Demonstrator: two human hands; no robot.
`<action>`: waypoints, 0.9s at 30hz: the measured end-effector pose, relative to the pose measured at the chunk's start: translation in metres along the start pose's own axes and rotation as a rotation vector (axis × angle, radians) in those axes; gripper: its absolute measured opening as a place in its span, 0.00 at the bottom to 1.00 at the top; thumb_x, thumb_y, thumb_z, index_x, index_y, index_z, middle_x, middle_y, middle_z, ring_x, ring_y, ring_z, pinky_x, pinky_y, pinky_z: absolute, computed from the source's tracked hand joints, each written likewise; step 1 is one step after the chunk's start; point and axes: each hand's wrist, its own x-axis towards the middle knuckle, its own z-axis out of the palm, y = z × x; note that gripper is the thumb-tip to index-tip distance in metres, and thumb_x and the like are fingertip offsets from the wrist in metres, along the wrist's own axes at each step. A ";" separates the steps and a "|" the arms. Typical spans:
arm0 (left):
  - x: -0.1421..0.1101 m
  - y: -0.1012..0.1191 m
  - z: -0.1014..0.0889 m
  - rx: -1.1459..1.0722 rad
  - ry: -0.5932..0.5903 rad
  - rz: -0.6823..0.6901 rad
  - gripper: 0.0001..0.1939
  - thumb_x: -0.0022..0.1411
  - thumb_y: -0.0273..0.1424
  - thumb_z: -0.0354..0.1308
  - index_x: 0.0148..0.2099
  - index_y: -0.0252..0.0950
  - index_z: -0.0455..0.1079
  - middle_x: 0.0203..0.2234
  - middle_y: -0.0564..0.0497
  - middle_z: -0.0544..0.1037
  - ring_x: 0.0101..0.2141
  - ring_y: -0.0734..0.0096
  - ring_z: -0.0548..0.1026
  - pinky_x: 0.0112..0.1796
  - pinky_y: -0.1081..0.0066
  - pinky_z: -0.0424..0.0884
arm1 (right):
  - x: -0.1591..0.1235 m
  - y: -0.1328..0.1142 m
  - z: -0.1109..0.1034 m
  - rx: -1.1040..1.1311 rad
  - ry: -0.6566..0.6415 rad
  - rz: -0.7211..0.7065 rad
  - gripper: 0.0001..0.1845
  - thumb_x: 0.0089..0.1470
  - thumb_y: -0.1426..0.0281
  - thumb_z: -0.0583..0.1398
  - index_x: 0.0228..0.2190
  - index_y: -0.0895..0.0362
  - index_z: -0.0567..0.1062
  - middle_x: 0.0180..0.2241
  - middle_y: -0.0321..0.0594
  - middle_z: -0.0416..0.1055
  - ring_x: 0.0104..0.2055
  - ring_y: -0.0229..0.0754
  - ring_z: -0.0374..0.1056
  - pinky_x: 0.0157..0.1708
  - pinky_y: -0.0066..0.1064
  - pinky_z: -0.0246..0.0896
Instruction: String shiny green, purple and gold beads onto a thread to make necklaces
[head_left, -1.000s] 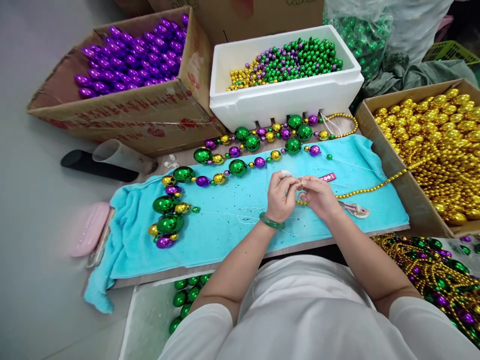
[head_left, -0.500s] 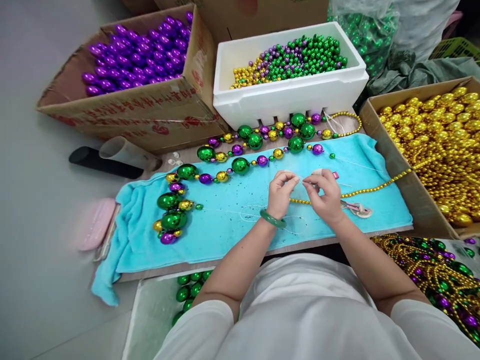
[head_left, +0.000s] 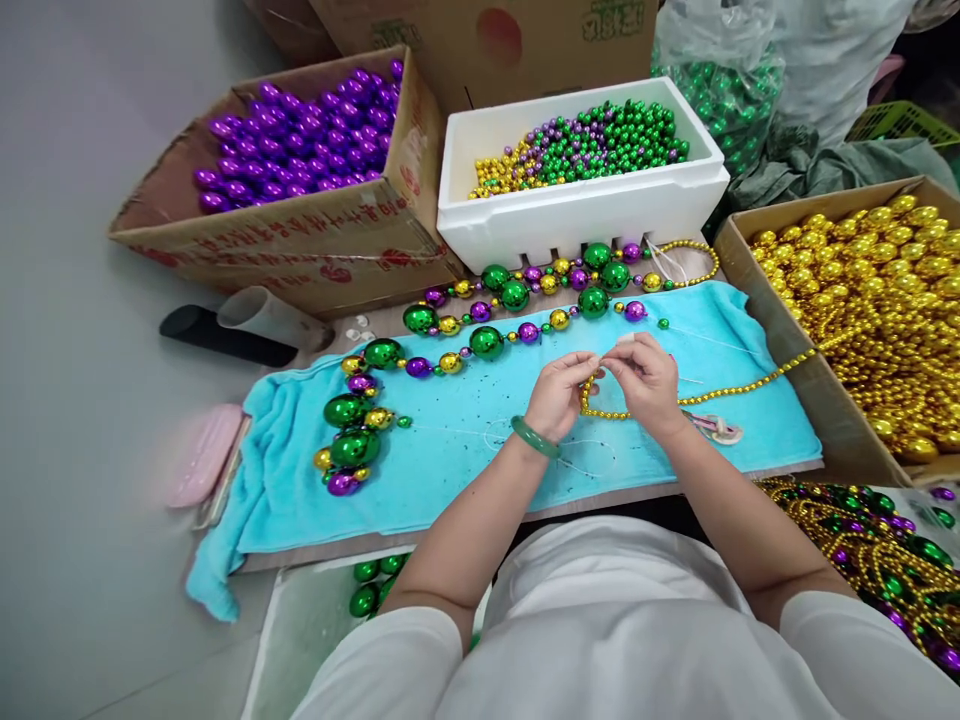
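My left hand [head_left: 559, 392], with a green bangle [head_left: 535, 437] on its wrist, and my right hand [head_left: 646, 380] meet fingertip to fingertip over a turquoise towel [head_left: 450, 450]. Both pinch the end of a thin strand of small gold beads [head_left: 739, 390] that runs right into a box of gold beads [head_left: 885, 300]. A long string of big green, purple and gold balls [head_left: 487, 342] curves across the towel's far edge and down its left side. Clear thread lies loose on the towel by my left wrist.
A cardboard box of purple beads [head_left: 300, 150] and a white foam box of small mixed beads [head_left: 585, 150] stand behind the towel. Finished strands [head_left: 877, 550] pile at the lower right. A pink case [head_left: 202, 455] and a black tube [head_left: 225, 338] lie at the left.
My hands have stayed together at the gold strand, rising a little off the towel; the strand's end now loops below my fingers. The view has shifted slightly.
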 end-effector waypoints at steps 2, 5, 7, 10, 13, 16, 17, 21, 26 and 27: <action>0.000 0.004 -0.002 0.067 0.031 0.025 0.13 0.40 0.33 0.68 0.28 0.32 0.71 0.24 0.53 0.70 0.27 0.76 0.70 0.23 0.77 0.59 | 0.008 0.001 -0.005 -0.011 0.017 -0.018 0.06 0.55 0.73 0.58 0.26 0.56 0.71 0.28 0.37 0.66 0.32 0.38 0.63 0.31 0.32 0.59; 0.000 0.007 -0.007 0.220 0.051 0.091 0.11 0.42 0.33 0.67 0.26 0.32 0.70 0.21 0.53 0.70 0.25 0.77 0.68 0.23 0.77 0.57 | 0.015 0.005 -0.012 -0.061 0.076 -0.027 0.06 0.55 0.74 0.57 0.26 0.56 0.69 0.28 0.37 0.66 0.32 0.39 0.62 0.32 0.33 0.58; 0.001 0.006 -0.010 0.316 0.036 0.138 0.09 0.45 0.33 0.65 0.26 0.33 0.70 0.19 0.54 0.69 0.23 0.78 0.66 0.23 0.76 0.56 | 0.015 0.007 -0.013 -0.105 0.118 -0.051 0.07 0.55 0.74 0.56 0.26 0.55 0.67 0.27 0.37 0.64 0.31 0.39 0.61 0.31 0.33 0.57; 0.001 0.000 -0.013 0.388 0.063 0.172 0.07 0.46 0.32 0.62 0.25 0.33 0.70 0.17 0.55 0.67 0.21 0.79 0.63 0.23 0.76 0.55 | 0.011 0.005 -0.009 -0.164 0.054 -0.125 0.07 0.56 0.75 0.54 0.26 0.55 0.65 0.28 0.38 0.64 0.32 0.40 0.61 0.33 0.34 0.57; 0.000 -0.007 -0.016 0.433 0.082 0.201 0.06 0.46 0.31 0.61 0.25 0.34 0.70 0.17 0.56 0.67 0.20 0.79 0.61 0.23 0.75 0.55 | 0.011 0.004 -0.007 -0.215 -0.045 -0.154 0.07 0.56 0.75 0.53 0.26 0.55 0.64 0.28 0.39 0.64 0.33 0.42 0.61 0.34 0.35 0.58; -0.004 -0.011 -0.021 0.427 0.090 0.234 0.07 0.45 0.32 0.62 0.26 0.34 0.71 0.18 0.56 0.68 0.22 0.79 0.62 0.25 0.75 0.57 | 0.014 0.008 -0.013 -0.235 -0.083 -0.055 0.07 0.54 0.74 0.54 0.25 0.55 0.64 0.28 0.39 0.64 0.32 0.41 0.61 0.34 0.35 0.58; -0.004 -0.011 -0.024 0.407 0.098 0.225 0.07 0.45 0.33 0.63 0.26 0.34 0.71 0.19 0.55 0.69 0.22 0.79 0.63 0.26 0.75 0.58 | 0.015 0.010 -0.019 -0.222 -0.136 -0.011 0.06 0.54 0.73 0.55 0.25 0.55 0.65 0.28 0.39 0.65 0.33 0.41 0.62 0.34 0.35 0.58; -0.005 -0.009 -0.043 0.304 0.170 0.191 0.10 0.42 0.33 0.67 0.28 0.34 0.72 0.23 0.54 0.73 0.27 0.77 0.67 0.28 0.75 0.62 | 0.012 0.027 -0.060 -0.236 -0.355 0.191 0.04 0.52 0.72 0.58 0.25 0.57 0.71 0.29 0.38 0.69 0.33 0.40 0.65 0.35 0.34 0.59; -0.003 -0.006 -0.077 0.267 0.351 0.132 0.13 0.44 0.35 0.68 0.30 0.36 0.70 0.25 0.56 0.72 0.26 0.79 0.68 0.27 0.75 0.63 | -0.013 0.054 -0.125 -0.620 -0.464 0.343 0.05 0.48 0.76 0.60 0.25 0.57 0.76 0.32 0.41 0.72 0.33 0.42 0.64 0.35 0.35 0.59; -0.003 -0.006 -0.084 0.295 0.384 0.120 0.13 0.45 0.36 0.68 0.30 0.37 0.69 0.24 0.56 0.72 0.26 0.78 0.68 0.28 0.74 0.64 | -0.019 0.057 -0.134 -0.679 -0.490 0.345 0.06 0.48 0.76 0.59 0.26 0.57 0.76 0.33 0.42 0.72 0.34 0.42 0.65 0.35 0.35 0.59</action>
